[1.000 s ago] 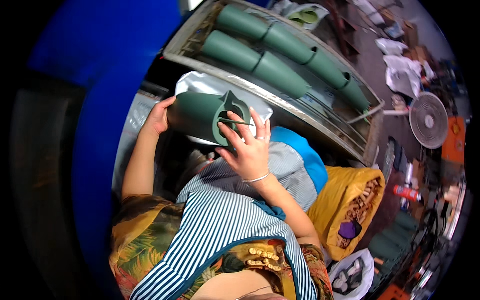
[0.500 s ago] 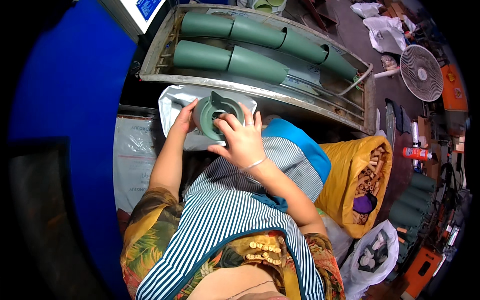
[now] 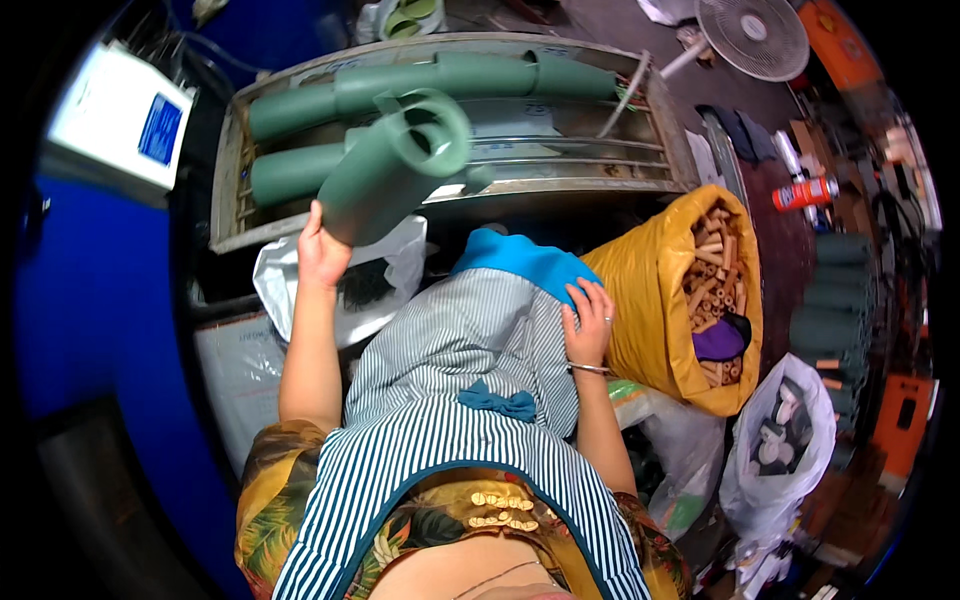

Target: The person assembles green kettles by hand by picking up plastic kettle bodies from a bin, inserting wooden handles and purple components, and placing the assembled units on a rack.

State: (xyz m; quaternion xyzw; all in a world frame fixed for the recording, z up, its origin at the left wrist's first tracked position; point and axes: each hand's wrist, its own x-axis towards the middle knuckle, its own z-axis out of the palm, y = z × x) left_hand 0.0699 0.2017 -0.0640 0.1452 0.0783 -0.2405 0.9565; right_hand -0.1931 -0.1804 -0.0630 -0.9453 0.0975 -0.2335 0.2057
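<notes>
My left hand (image 3: 322, 252) grips the lower end of a green hollow plastic tube (image 3: 375, 185), its fingers mostly hidden behind it. Tilted up and away, the tube shows an open rim with an inner ring at its top; motion blurs it a little. Behind it, more green tubes (image 3: 430, 85) lie end to end in two rows inside a metal-framed trough (image 3: 570, 188). My right hand (image 3: 590, 325) holds nothing; its fingers are apart and rest on the striped apron (image 3: 470, 320) over my lap, beside a yellow sack.
At right, the yellow sack (image 3: 640, 310) holds many short brown tubes. Near it stand a white bag (image 3: 740, 480) of small parts and a red spray can (image 3: 805, 194). An open white bag (image 3: 385, 300) lies below the trough. A fan (image 3: 752, 35) stands far right.
The green tube has gone from before me up toward the trough in my left hand. My right hand has left its opening and come down onto my lap. The view has turned.
</notes>
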